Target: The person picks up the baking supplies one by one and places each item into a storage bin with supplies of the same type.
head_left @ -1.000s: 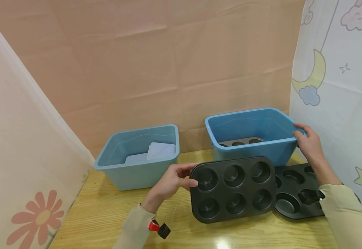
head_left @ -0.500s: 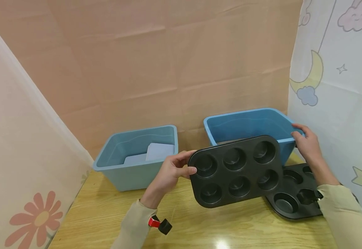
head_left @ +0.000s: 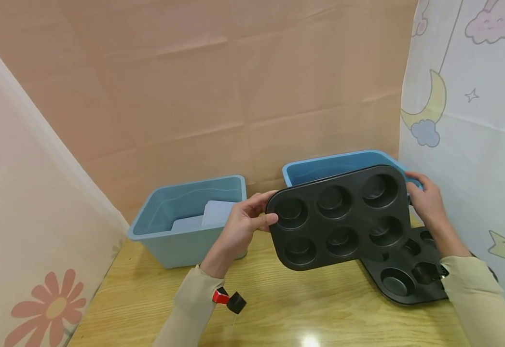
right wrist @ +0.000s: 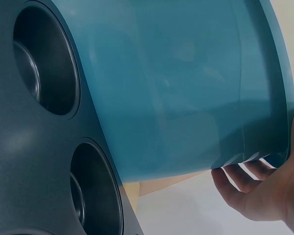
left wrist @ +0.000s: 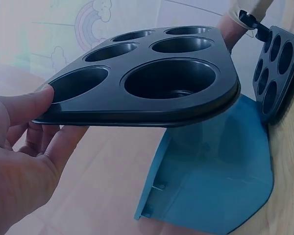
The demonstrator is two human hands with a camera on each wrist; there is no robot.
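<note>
Lifting a muffin tray (head_left: 339, 217) over the right-hand bin (head_left: 321, 168) is the step in hand; the left hand (head_left: 243, 226) pinches the tray's edge with curled fingers, while the right hand (head_left: 426, 200) grips the bin's rim. Lowering it flat inside is judged the next requirement.

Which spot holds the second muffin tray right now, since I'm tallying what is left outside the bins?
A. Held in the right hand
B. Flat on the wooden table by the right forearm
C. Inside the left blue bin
B: the second muffin tray lies flat on the wooden table, while the left hand holds the raised muffin tray.
</note>
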